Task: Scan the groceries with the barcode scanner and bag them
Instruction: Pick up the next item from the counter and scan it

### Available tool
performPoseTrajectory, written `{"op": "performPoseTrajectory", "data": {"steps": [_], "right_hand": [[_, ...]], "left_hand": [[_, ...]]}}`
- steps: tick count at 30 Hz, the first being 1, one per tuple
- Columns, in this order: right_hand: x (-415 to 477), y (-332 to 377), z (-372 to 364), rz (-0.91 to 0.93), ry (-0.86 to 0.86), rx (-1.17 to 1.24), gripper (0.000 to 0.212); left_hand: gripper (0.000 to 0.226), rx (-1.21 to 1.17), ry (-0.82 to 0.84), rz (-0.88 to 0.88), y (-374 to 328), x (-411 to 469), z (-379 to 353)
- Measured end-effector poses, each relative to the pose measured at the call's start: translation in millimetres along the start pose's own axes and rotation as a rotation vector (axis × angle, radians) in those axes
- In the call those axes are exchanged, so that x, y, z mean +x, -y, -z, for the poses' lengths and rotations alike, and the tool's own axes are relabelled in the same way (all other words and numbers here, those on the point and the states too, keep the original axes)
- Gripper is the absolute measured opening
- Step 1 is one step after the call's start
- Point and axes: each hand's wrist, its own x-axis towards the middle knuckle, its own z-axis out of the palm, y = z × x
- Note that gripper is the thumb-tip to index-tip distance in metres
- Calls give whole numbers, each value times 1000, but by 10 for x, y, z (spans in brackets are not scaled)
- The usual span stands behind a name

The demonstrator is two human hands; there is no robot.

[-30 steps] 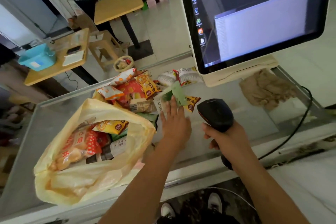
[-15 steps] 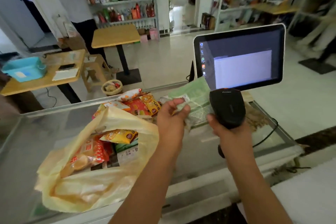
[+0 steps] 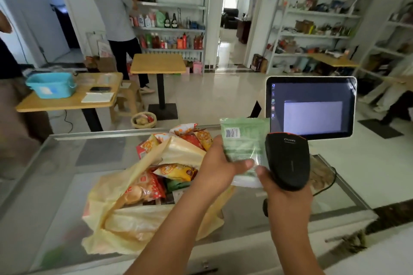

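We are partway through, by our reading: the yellow plastic bag at lower centre of the frame lies open on the glass tabletop and already holds several snack packets, among them a red one and an orange-yellow one, so a fair share of the groceries looks bagged. Behind the bag, toward the middle of the frame, a small heap of snack packets waits on the tabletop, so there is scanning and bagging left to do. The screen at right of centre shows a pale window, too blurred for us to read any entries. Compared with half a second ago, the view has tilted up, so the shelves and the doorway fill the upper half of the frame, and the green packet now stands more upright just left of the screen, its barcode at its upper left corner turned toward us. Our left hand pinches the packet's lower edge between thumb and fingers, as before. Our right hand stays wrapped around the handle of the black scanner, whose head sits just right of the packet, overlapping its edge in this view; we judge this packet is not yet bagged, and whether it has been read we cannot tell.
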Motion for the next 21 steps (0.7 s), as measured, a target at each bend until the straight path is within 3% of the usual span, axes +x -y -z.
{"op": "performPoseTrajectory", "data": {"steps": [2,6,9,11,13,16,17,19,21], "right_hand": [[20,106,-1,41,18,-43,39],[180,440,-17,159,171,-217,38],[255,557,-85,126,458,-335,42],[287,559,-142,85,492,-306,40],[319,552,-165,27,385,-168,33],[390,510,-153,-95,136,108,31],[416,494,-157,-133,68,158,30],[460,465,-175,-173,-23,236,31],[486,440,-196,-181,-70,277,35]], "left_hand": [[50,321,-23,-64,-66,32,223],[33,1075,249,-92,-318,23,541],[32,1252,367,-111,-464,-10,537],[32,1258,399,-96,-503,22,607],[24,934,247,-82,-481,61,693],[33,-79,-366,-102,-354,36,565],[41,-358,-420,-26,-268,15,453],[56,-746,-193,157,-97,-67,114],[55,-897,28,232,13,-150,-237]]}}
